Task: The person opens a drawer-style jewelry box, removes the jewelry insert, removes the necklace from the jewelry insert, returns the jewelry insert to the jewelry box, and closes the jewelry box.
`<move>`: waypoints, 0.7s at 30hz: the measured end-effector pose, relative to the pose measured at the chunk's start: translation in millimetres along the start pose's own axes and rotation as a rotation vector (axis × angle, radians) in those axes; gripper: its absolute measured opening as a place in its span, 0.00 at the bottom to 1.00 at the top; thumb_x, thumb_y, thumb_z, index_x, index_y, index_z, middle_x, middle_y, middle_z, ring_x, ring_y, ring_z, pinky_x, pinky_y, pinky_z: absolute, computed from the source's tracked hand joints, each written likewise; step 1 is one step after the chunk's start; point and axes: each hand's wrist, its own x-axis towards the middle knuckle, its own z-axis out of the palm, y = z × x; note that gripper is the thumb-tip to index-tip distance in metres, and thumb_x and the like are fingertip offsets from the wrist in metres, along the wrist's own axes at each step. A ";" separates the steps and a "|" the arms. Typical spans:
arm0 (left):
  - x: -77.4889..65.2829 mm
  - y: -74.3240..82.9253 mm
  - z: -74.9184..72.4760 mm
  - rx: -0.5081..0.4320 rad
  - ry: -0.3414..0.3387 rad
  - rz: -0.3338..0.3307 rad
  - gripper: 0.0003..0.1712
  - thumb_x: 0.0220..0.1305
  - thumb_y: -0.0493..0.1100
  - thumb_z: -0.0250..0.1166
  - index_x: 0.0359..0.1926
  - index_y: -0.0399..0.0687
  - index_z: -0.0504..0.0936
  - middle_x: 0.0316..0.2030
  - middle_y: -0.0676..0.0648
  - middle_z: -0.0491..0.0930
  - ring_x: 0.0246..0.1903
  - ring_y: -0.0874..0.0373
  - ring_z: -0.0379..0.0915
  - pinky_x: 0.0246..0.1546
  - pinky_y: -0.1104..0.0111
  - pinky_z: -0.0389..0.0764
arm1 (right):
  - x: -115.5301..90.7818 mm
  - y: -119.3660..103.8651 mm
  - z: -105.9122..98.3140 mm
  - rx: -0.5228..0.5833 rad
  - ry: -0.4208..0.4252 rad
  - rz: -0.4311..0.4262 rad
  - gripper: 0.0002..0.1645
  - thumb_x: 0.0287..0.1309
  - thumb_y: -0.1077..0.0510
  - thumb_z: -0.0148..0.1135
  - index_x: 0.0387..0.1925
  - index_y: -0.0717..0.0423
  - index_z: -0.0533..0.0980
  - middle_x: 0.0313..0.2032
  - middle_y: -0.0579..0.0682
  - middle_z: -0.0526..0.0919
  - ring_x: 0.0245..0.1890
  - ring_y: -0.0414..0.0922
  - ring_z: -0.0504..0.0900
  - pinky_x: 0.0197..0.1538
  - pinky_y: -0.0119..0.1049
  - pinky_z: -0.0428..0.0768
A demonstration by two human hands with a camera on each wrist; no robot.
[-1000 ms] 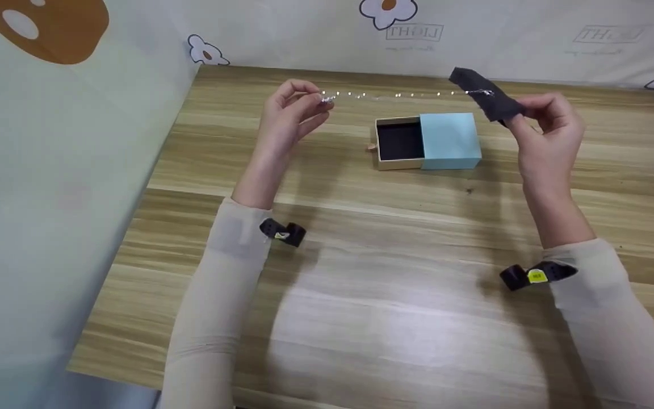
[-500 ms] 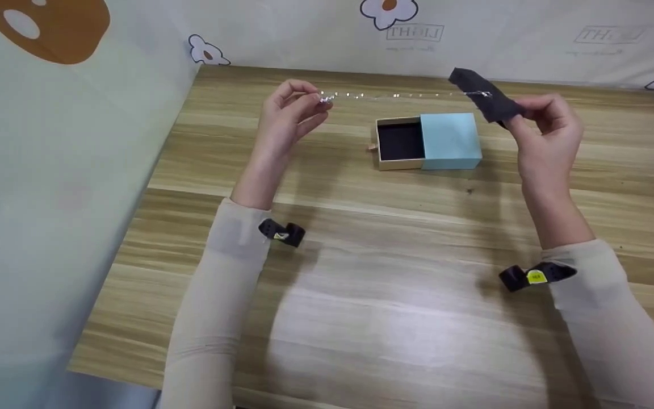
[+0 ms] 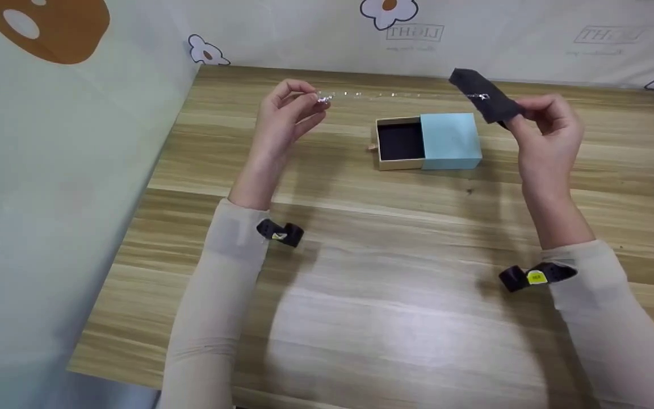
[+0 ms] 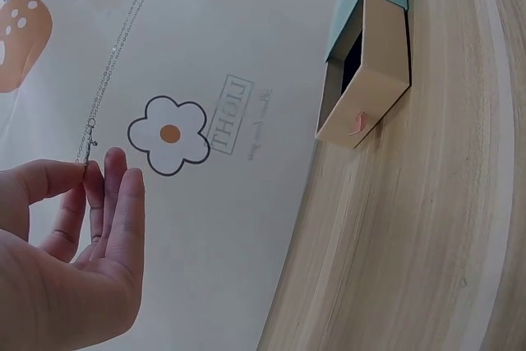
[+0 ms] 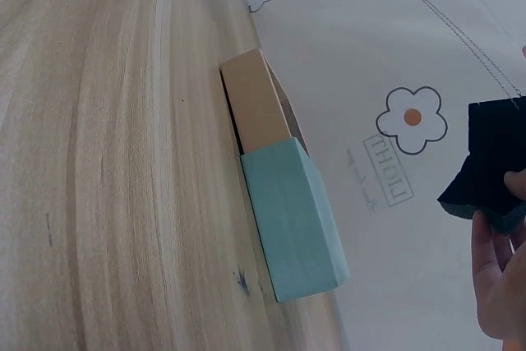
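Note:
My left hand (image 3: 281, 119) pinches one end of a thin silver necklace (image 3: 393, 95) between thumb and fingertips, at the far side of the table. In the left wrist view the clasp end of the necklace (image 4: 89, 133) shows right at the fingertips. My right hand (image 3: 553, 136) grips a black insert pad (image 3: 494, 108) by its edge, holding it tilted in the air. From the left hand, the doubled chain stretches nearly level across to this pad, where a small shiny part lies against it. The right wrist view shows the thumb on the pad (image 5: 493, 150) and fingers beneath.
Below the chain a light blue box sleeve (image 3: 451, 141) lies on the wooden table (image 3: 361, 255). Its tan drawer (image 3: 399, 165), dark inside, is partly pulled out to the left and has a small pull tab (image 3: 371, 148). A patterned sheet (image 3: 304, 34) hangs behind.
My left hand has shifted slightly to the left with the necklace end, and the shiny part at the pad sits a little lower. The right hand and the box stay nearly still.

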 end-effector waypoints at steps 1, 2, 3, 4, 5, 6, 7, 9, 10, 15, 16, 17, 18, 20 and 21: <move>-0.2 0.2 -0.1 0.007 0.001 0.001 0.09 0.68 0.27 0.58 0.33 0.44 0.77 0.30 0.47 0.83 0.34 0.58 0.84 0.42 0.69 0.86 | -0.2 -0.2 0.0 0.004 -0.001 0.001 0.10 0.50 0.74 0.67 0.27 0.58 0.84 0.27 0.48 0.82 0.30 0.42 0.78 0.39 0.30 0.77; -0.3 0.4 -0.2 0.001 0.003 -0.003 0.09 0.68 0.27 0.58 0.33 0.44 0.77 0.30 0.47 0.83 0.34 0.57 0.84 0.42 0.68 0.86 | -0.3 -0.4 0.0 0.007 -0.001 0.004 0.10 0.50 0.74 0.67 0.27 0.58 0.84 0.28 0.48 0.82 0.30 0.42 0.79 0.38 0.30 0.78; -0.2 0.6 -0.2 0.001 0.004 -0.005 0.09 0.68 0.27 0.58 0.33 0.44 0.77 0.30 0.47 0.83 0.34 0.57 0.84 0.43 0.68 0.86 | -0.5 -0.7 0.0 0.012 -0.002 0.007 0.09 0.50 0.74 0.67 0.27 0.59 0.84 0.28 0.48 0.82 0.30 0.42 0.79 0.38 0.30 0.78; -0.2 0.9 -0.3 -0.005 0.007 -0.009 0.08 0.68 0.28 0.58 0.33 0.43 0.77 0.31 0.47 0.83 0.34 0.57 0.84 0.44 0.67 0.86 | -0.7 -1.0 0.1 0.019 -0.002 0.013 0.09 0.50 0.74 0.67 0.28 0.59 0.84 0.28 0.48 0.82 0.30 0.42 0.79 0.38 0.29 0.79; -0.2 1.2 -0.1 -0.006 0.008 -0.011 0.08 0.68 0.28 0.58 0.34 0.43 0.77 0.30 0.47 0.83 0.34 0.57 0.84 0.44 0.67 0.86 | -0.8 -1.3 0.1 0.025 -0.002 0.016 0.09 0.50 0.74 0.67 0.28 0.59 0.83 0.28 0.48 0.82 0.30 0.42 0.79 0.38 0.29 0.79; -0.3 1.6 0.0 -0.007 0.010 -0.013 0.08 0.68 0.28 0.58 0.34 0.43 0.77 0.31 0.47 0.83 0.34 0.57 0.84 0.44 0.67 0.86 | -1.0 -1.6 0.2 0.032 -0.003 0.019 0.09 0.50 0.75 0.67 0.28 0.60 0.83 0.28 0.49 0.82 0.30 0.42 0.79 0.38 0.29 0.80; -0.3 2.0 0.0 -0.015 0.010 -0.016 0.08 0.68 0.28 0.58 0.34 0.43 0.77 0.31 0.46 0.83 0.33 0.57 0.83 0.44 0.67 0.86 | -1.1 -1.9 0.4 0.040 -0.004 0.024 0.09 0.51 0.75 0.67 0.28 0.60 0.83 0.28 0.49 0.82 0.30 0.42 0.79 0.38 0.29 0.80; -0.4 2.8 -0.4 -0.025 0.012 -0.015 0.08 0.68 0.28 0.58 0.34 0.43 0.77 0.31 0.46 0.83 0.33 0.57 0.83 0.42 0.68 0.86 | -1.3 -2.3 1.1 0.057 -0.007 0.036 0.08 0.50 0.75 0.66 0.28 0.61 0.83 0.28 0.50 0.82 0.30 0.42 0.80 0.38 0.28 0.82; -0.7 3.2 -0.6 -0.020 0.012 -0.010 0.08 0.68 0.28 0.58 0.34 0.43 0.77 0.31 0.46 0.82 0.33 0.57 0.83 0.42 0.68 0.86 | -1.4 -2.3 1.5 0.059 -0.009 0.035 0.08 0.51 0.75 0.66 0.28 0.61 0.83 0.28 0.50 0.82 0.30 0.42 0.80 0.37 0.28 0.82; -1.5 4.2 -2.5 -0.012 0.013 0.011 0.08 0.68 0.28 0.58 0.34 0.44 0.77 0.31 0.46 0.82 0.33 0.58 0.83 0.41 0.69 0.86 | -1.6 -2.2 2.6 0.062 -0.020 0.028 0.09 0.51 0.75 0.65 0.29 0.61 0.83 0.28 0.50 0.82 0.30 0.43 0.81 0.38 0.29 0.82; -1.6 4.3 -2.6 -0.003 0.011 0.019 0.08 0.68 0.28 0.58 0.34 0.44 0.77 0.31 0.46 0.82 0.33 0.58 0.83 0.41 0.69 0.86 | -1.8 -2.3 2.7 0.059 -0.020 0.027 0.09 0.51 0.75 0.65 0.29 0.61 0.83 0.28 0.50 0.82 0.30 0.43 0.81 0.38 0.29 0.82; -1.5 4.4 -3.0 -0.010 0.008 0.019 0.08 0.68 0.27 0.58 0.34 0.44 0.77 0.31 0.46 0.82 0.33 0.58 0.83 0.41 0.69 0.86 | -2.0 -2.3 2.8 0.060 -0.021 0.028 0.09 0.51 0.76 0.64 0.29 0.61 0.83 0.28 0.50 0.82 0.30 0.43 0.81 0.38 0.29 0.82; -1.5 4.6 -3.2 -0.010 0.006 0.023 0.09 0.68 0.27 0.57 0.34 0.44 0.76 0.31 0.46 0.82 0.33 0.58 0.83 0.40 0.69 0.86 | -2.1 -2.4 3.0 0.062 -0.021 0.029 0.09 0.51 0.76 0.64 0.29 0.61 0.83 0.28 0.50 0.82 0.30 0.43 0.81 0.38 0.29 0.83; -1.7 5.0 -3.5 0.002 0.000 0.033 0.09 0.68 0.28 0.57 0.34 0.44 0.76 0.31 0.47 0.82 0.33 0.59 0.83 0.40 0.69 0.86 | -2.3 -2.3 3.4 0.063 -0.020 0.029 0.09 0.51 0.76 0.64 0.29 0.61 0.83 0.28 0.50 0.82 0.30 0.43 0.80 0.38 0.29 0.82; -1.9 5.2 -3.9 -0.005 -0.001 0.034 0.09 0.68 0.27 0.57 0.34 0.44 0.76 0.30 0.47 0.82 0.33 0.58 0.83 0.40 0.69 0.86 | -2.4 -2.4 3.7 0.065 -0.019 0.032 0.09 0.51 0.76 0.64 0.29 0.62 0.83 0.28 0.50 0.81 0.29 0.43 0.80 0.37 0.29 0.82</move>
